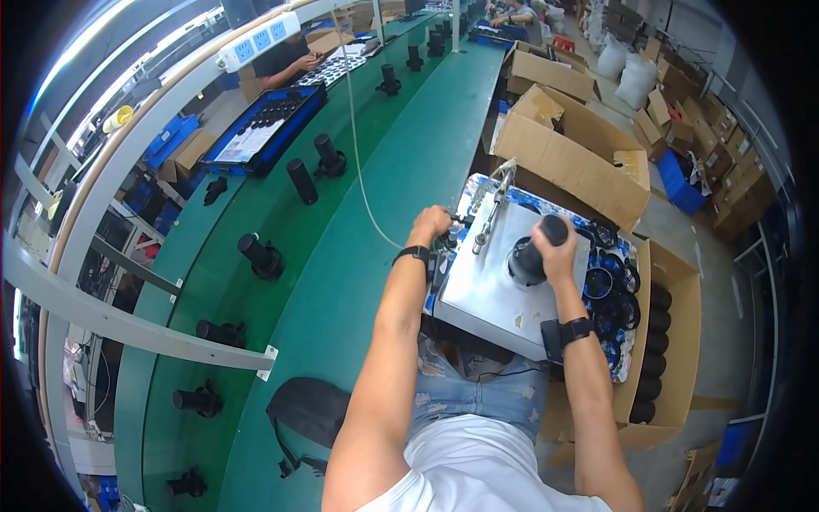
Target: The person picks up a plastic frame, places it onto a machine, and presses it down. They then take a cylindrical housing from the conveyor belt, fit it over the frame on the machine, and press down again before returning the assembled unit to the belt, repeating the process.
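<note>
We looked from the person's head, downward and forward, over the white shirt (pixel 469 469) at the lower edge. The fisheye lens showed us the left hand (pixel 433 222) and the right hand (pixel 557 256) near, around the middle, while the long green worktop (pixel 397 192) stretched far toward the top. Toward the dark rim, edges bent, perhaps misleading us.

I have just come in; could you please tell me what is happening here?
A person grips a black cylinder with the right hand, over a silver metal box. The left hand is at the box's left side; what its fingers hold is unclear. Black rings lie right of the box, and beyond them an open carton contains more black cylinders. Similar black parts are spaced along the green bench.
</note>
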`<act>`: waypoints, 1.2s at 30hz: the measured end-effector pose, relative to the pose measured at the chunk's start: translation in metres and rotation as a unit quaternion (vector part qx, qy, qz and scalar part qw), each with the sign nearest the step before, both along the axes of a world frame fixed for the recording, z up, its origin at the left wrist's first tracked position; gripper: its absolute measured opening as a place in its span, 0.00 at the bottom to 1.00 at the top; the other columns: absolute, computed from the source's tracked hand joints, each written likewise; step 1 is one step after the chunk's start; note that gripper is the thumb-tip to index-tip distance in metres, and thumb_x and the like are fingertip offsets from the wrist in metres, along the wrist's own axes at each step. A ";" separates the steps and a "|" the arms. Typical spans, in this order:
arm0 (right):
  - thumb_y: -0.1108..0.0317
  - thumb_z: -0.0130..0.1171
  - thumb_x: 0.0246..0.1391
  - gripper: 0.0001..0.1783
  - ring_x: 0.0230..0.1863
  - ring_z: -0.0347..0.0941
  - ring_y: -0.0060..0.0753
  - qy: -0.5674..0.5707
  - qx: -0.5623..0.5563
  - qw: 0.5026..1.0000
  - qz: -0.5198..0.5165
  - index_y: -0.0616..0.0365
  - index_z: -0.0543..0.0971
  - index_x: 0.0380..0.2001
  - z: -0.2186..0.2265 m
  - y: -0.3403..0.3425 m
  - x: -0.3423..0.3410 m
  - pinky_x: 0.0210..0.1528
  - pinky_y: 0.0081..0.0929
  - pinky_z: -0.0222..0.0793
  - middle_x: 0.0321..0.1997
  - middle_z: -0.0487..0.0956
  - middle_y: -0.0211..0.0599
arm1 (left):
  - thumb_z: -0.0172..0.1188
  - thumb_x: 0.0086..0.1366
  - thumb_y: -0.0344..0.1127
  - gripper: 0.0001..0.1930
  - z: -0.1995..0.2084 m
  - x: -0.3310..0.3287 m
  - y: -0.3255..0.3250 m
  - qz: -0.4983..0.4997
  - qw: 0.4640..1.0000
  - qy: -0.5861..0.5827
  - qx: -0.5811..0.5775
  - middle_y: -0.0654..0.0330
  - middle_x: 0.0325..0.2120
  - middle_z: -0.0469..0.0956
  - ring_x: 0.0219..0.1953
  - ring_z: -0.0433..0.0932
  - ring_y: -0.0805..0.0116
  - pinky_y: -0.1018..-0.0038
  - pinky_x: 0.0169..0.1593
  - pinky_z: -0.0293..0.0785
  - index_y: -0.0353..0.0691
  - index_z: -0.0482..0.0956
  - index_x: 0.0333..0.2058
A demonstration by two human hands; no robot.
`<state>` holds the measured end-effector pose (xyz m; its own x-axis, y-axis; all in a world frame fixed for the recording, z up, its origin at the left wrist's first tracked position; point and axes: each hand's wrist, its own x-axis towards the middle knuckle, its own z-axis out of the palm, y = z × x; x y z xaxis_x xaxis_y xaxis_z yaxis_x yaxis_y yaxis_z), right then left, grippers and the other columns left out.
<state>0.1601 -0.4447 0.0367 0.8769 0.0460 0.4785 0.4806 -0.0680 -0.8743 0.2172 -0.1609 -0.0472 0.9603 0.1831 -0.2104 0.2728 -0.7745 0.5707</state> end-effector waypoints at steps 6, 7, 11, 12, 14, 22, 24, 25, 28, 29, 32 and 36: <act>0.66 0.57 0.51 0.17 0.40 0.73 0.30 -0.280 0.052 0.942 0.175 0.63 0.73 0.43 0.276 -0.013 -0.043 0.50 0.27 0.67 0.37 0.76 0.39 | 0.45 0.59 0.39 0.21 -0.006 -0.003 -0.009 -0.007 1.000 -0.003 0.016 0.50 0.51 0.75 0.55 0.72 0.49 0.60 0.59 0.67 0.48 0.79 0.49; 0.65 0.57 0.50 0.21 0.42 0.72 0.33 -0.282 0.055 0.930 0.228 0.63 0.71 0.46 0.283 -0.013 -0.051 0.51 0.27 0.66 0.41 0.75 0.40 | 0.44 0.59 0.39 0.22 -0.012 -0.004 -0.002 0.007 1.000 -0.019 0.017 0.49 0.50 0.76 0.54 0.72 0.48 0.60 0.58 0.67 0.48 0.79 0.49; 0.57 0.64 0.43 0.30 0.38 0.72 0.31 -0.167 0.082 0.948 0.259 0.61 0.69 0.46 0.215 0.006 -0.096 0.44 0.28 0.69 0.36 0.75 0.40 | 0.45 0.61 0.41 0.21 -0.014 -0.018 0.012 0.041 0.997 -0.070 -0.015 0.47 0.50 0.75 0.53 0.73 0.47 0.59 0.58 0.67 0.42 0.78 0.49; 0.56 0.66 0.41 0.31 0.36 0.72 0.30 -0.116 0.101 0.949 0.277 0.61 0.69 0.46 0.193 0.019 -0.102 0.43 0.28 0.69 0.34 0.75 0.40 | 0.46 0.62 0.41 0.20 -0.014 -0.029 0.026 0.048 0.992 -0.116 -0.030 0.47 0.49 0.76 0.53 0.73 0.47 0.60 0.57 0.68 0.40 0.78 0.49; 0.55 0.68 0.42 0.32 0.35 0.73 0.31 -0.015 0.140 0.950 0.279 0.61 0.68 0.46 0.145 0.036 -0.107 0.43 0.28 0.70 0.32 0.75 0.39 | 0.50 0.65 0.41 0.18 -0.003 -0.059 0.012 0.116 0.920 -0.348 -0.138 0.48 0.45 0.78 0.51 0.75 0.52 0.64 0.56 0.69 0.37 0.77 0.47; 0.54 0.63 0.51 0.32 0.57 0.65 0.36 0.091 -0.023 0.942 0.322 0.65 0.69 0.52 0.040 0.119 -0.144 0.61 0.32 0.58 0.54 0.70 0.44 | 0.74 0.45 0.43 0.38 0.073 -0.277 -0.039 -0.036 0.917 -0.310 -0.249 0.49 0.45 0.76 0.49 0.75 0.56 0.64 0.53 0.69 0.37 0.68 0.54; 0.58 0.62 0.51 0.34 0.63 0.61 0.41 0.059 -0.093 0.937 0.331 0.66 0.66 0.57 0.028 0.130 -0.155 0.65 0.35 0.53 0.60 0.66 0.48 | 0.72 0.45 0.47 0.36 0.060 -0.287 -0.017 0.037 0.941 -0.232 -0.245 0.45 0.42 0.76 0.44 0.74 0.45 0.59 0.51 0.68 0.32 0.70 0.49; 0.62 0.61 0.49 0.37 0.66 0.58 0.45 -0.016 -0.175 0.936 0.306 0.66 0.63 0.60 0.028 0.128 -0.161 0.67 0.36 0.50 0.62 0.64 0.49 | 0.72 0.45 0.49 0.35 0.047 -0.290 0.001 0.098 0.920 -0.342 -0.165 0.45 0.39 0.76 0.43 0.74 0.45 0.58 0.50 0.68 0.31 0.70 0.47; 0.69 0.59 0.50 0.27 0.57 0.68 0.41 0.076 -0.212 0.926 0.302 0.67 0.69 0.55 0.011 0.070 -0.177 0.60 0.36 0.62 0.55 0.72 0.46 | 0.70 0.46 0.41 0.28 0.032 -0.293 0.084 0.354 0.841 -0.381 -0.148 0.48 0.34 0.77 0.37 0.77 0.50 0.60 0.41 0.72 0.32 0.70 0.42; 0.72 0.56 0.52 0.22 0.49 0.74 0.35 0.175 -0.148 0.918 0.324 0.66 0.71 0.51 -0.009 0.036 -0.184 0.55 0.32 0.67 0.48 0.77 0.43 | 0.69 0.46 0.38 0.24 0.020 -0.287 0.119 0.398 0.794 -0.454 -0.075 0.49 0.31 0.78 0.32 0.79 0.51 0.62 0.36 0.74 0.32 0.69 0.39; 0.71 0.55 0.55 0.16 0.39 0.75 0.27 0.331 -0.154 0.885 0.287 0.65 0.73 0.47 -0.030 -0.052 -0.218 0.45 0.25 0.70 0.37 0.79 0.39 | 0.72 0.45 0.40 0.33 -0.017 -0.289 0.215 0.528 0.745 -0.406 -0.040 0.45 0.37 0.80 0.40 0.80 0.45 0.59 0.45 0.74 0.32 0.67 0.47; 0.63 0.57 0.58 0.19 0.39 0.76 0.28 0.443 -0.159 0.860 0.196 0.63 0.73 0.48 -0.081 -0.133 -0.257 0.40 0.20 0.70 0.40 0.80 0.38 | 0.73 0.46 0.43 0.35 -0.054 -0.312 0.287 0.583 0.724 -0.368 0.005 0.45 0.42 0.78 0.46 0.77 0.47 0.59 0.50 0.72 0.34 0.67 0.50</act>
<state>-0.0970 -0.5782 -0.0438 0.7779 0.4259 -0.4620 -0.3251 -0.3564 -0.8760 -0.0951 0.1263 -0.1013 0.0034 0.9579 0.2872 0.3692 -0.2681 0.8898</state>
